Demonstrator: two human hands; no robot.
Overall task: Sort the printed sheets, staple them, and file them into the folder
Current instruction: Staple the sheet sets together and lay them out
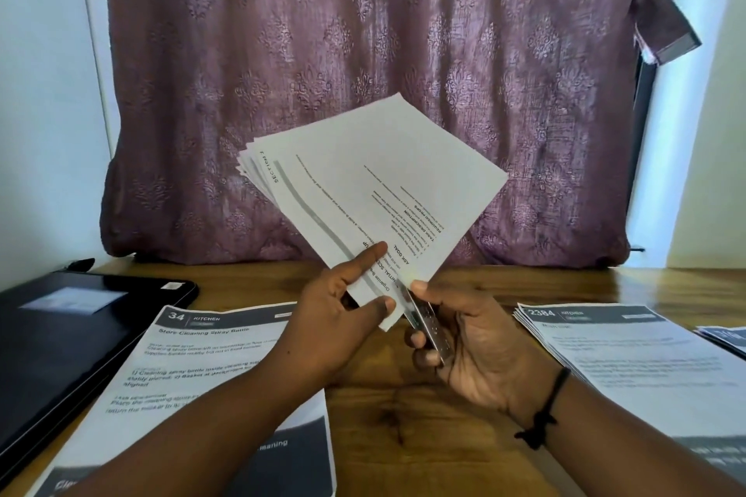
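Observation:
A fanned bundle of printed sheets (363,173) is held up above the wooden table (379,408), tilted with one corner pointing down. My left hand (343,315) pinches that lower corner between thumb and fingers. My right hand (456,339) grips a small metal stapler (426,321), whose jaws sit on the bundle's lower corner edge. A black folder (68,335) lies flat at the left of the table.
A printed sheet headed "34 Kitchen" (189,375) lies on the table in front left. A stack of printed sheets headed "2384" (646,363) lies at the right, with more sheets (726,339) at the far right edge. A purple curtain (363,52) hangs behind.

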